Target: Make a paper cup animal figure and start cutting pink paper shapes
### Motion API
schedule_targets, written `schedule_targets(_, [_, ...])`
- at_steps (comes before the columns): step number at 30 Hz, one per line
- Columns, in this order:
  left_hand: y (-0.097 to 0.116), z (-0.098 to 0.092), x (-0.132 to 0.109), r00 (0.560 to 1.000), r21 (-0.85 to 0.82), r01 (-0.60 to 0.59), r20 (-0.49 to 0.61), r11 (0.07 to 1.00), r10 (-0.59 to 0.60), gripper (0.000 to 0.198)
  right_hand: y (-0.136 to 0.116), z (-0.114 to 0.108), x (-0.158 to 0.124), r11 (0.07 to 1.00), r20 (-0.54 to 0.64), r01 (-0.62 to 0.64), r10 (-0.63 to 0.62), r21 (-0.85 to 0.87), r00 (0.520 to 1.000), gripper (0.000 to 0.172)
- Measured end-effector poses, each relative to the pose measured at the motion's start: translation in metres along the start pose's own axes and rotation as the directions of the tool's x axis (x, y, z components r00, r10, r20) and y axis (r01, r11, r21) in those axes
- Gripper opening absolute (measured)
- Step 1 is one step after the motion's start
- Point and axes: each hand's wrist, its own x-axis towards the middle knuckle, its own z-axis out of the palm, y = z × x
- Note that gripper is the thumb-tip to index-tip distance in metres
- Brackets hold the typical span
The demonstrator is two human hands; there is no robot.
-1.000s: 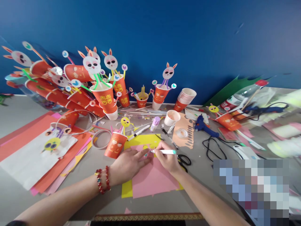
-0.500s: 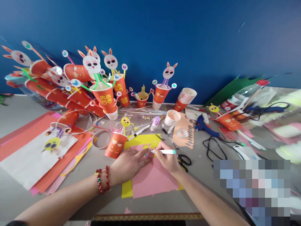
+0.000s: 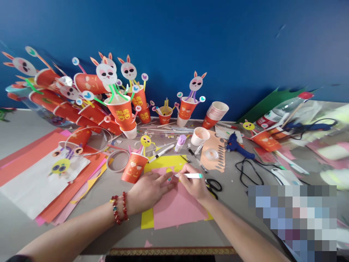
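My left hand (image 3: 151,191) lies flat with fingers stretched out, pressing on a pink paper sheet (image 3: 178,207). Pinched in my right hand (image 3: 194,183) is a white marker (image 3: 193,175) with a teal end, its tip touching the sheet near my left fingertips. A small teal mark shows beside those fingers. Under the pink sheet lies yellow paper (image 3: 147,219). Just left of the papers stands a red paper cup (image 3: 133,168) with a yellow bunny face (image 3: 146,141) on it. Black-handled scissors (image 3: 215,185) lie right of my right hand, partly hidden.
Red cups with white bunny faces (image 3: 106,74) crowd the back left. A tape roll (image 3: 118,161), coloured paper sheets (image 3: 29,189) and a purple-capped glue bottle (image 3: 180,143) lie about. To the right are a blue glue gun (image 3: 240,147), its black cable and a plastic bottle (image 3: 282,111).
The marker in my right hand has shifted very slightly to the left. My left hand has stayed where it was on the paper.
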Motion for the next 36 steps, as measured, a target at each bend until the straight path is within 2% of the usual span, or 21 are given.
schedule_targets(11, [0.0011,-0.0006,0.0005,1.0,0.026,0.01,-0.009,1.0,-0.01,0.04,0.0,-0.0012,0.0001,1.0,0.026,0.006,-0.005,-0.017,1.0,0.019])
schedule_targets(17, [0.001,0.002,0.0002,1.0,0.015,0.009,-0.028,1.0,-0.009,0.039,0.001,-0.001,-0.0009,1.0,0.004,0.012,-0.012,0.012,1.0,0.02])
schedule_targets(36, [0.0005,-0.0002,0.0004,1.0,0.017,0.004,-0.006,1.0,-0.003,0.042,-0.0013,-0.0012,0.0005,1.0,0.023,-0.005,0.005,0.004,1.0,0.019])
